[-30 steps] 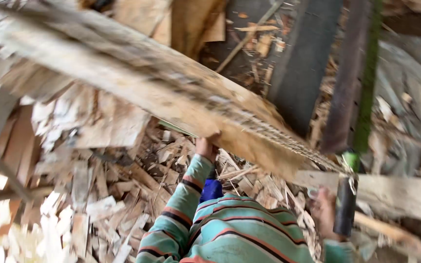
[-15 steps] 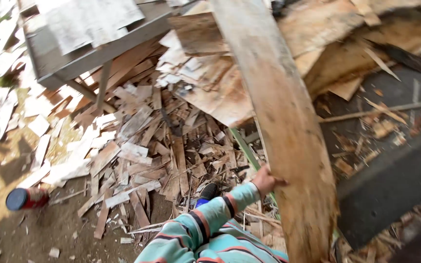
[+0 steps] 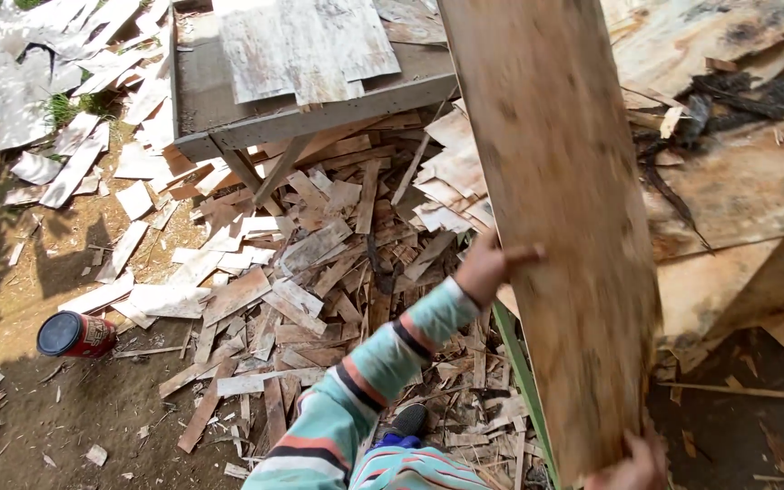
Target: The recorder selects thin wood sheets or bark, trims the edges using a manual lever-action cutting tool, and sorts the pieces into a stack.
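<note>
A long, rough sheet of wood veneer (image 3: 560, 209) runs from the top of the view down to the lower right. My left hand (image 3: 487, 266), in a striped sleeve, grips its left edge about halfway down. My right hand (image 3: 632, 467) holds the sheet's lower end at the bottom of the frame; only part of that hand shows. Below the sheet lies a heap of broken veneer scraps (image 3: 310, 263).
A grey metal table (image 3: 201, 100) with pale veneer pieces on it stands at upper left. Stacked veneer sheets (image 3: 737, 181), some charred, lie at right. A red can with a blue lid (image 3: 74, 334) sits on the dirt at left. A green bar (image 3: 524, 381) runs under the sheet.
The view has swung left and the sheet now stands nearly upright in front of me. My left hand stays on its edge, and my right hand has come into view at its lower end.
</note>
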